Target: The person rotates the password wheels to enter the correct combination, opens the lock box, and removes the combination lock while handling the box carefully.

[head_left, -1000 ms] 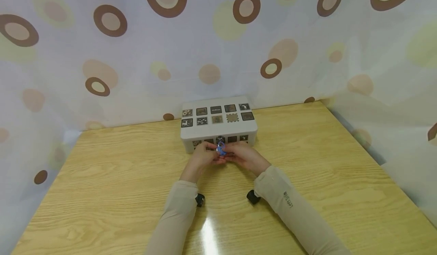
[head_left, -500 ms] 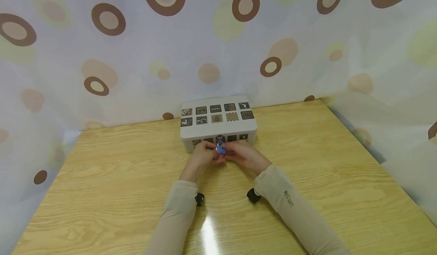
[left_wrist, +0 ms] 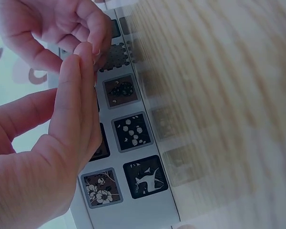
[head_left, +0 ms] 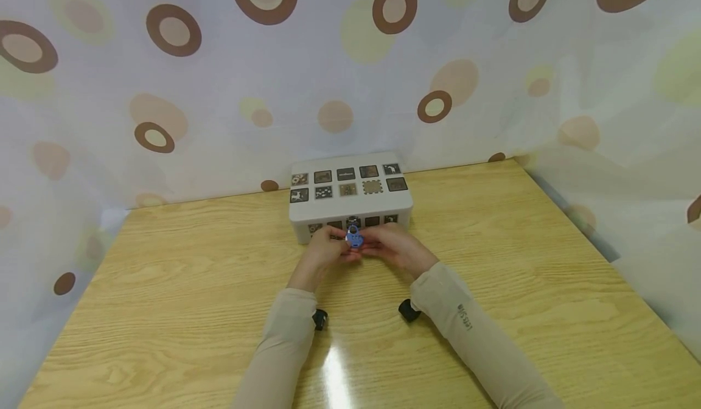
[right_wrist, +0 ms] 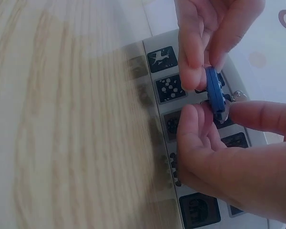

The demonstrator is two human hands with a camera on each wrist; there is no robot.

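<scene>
A small blue combination padlock [head_left: 354, 239] is held upright at the front of a white box [head_left: 350, 206], just below its metal clasp [head_left: 353, 221]. My left hand [head_left: 325, 251] pinches the lock's left edge between thumb and fingers. From the other side my right hand [head_left: 397, 247] holds its right edge, thumb near the shackle. Seen edge-on in the right wrist view, the blue lock body [right_wrist: 215, 90] sits between both hands' fingertips. Whether the shackle passes through the clasp I cannot tell. In the left wrist view fingers hide the lock.
The box, printed with dark picture squares, stands on a wooden table [head_left: 191, 287] near its back edge. A white cloth [head_left: 219, 86] with coloured circles hangs behind and along the sides. A black wrist device [head_left: 408, 310] shows under the right sleeve.
The padlock has turned so its front faces up more squarely. My right thumb has shifted off its face to the right edge. My left hand has hardly moved.
</scene>
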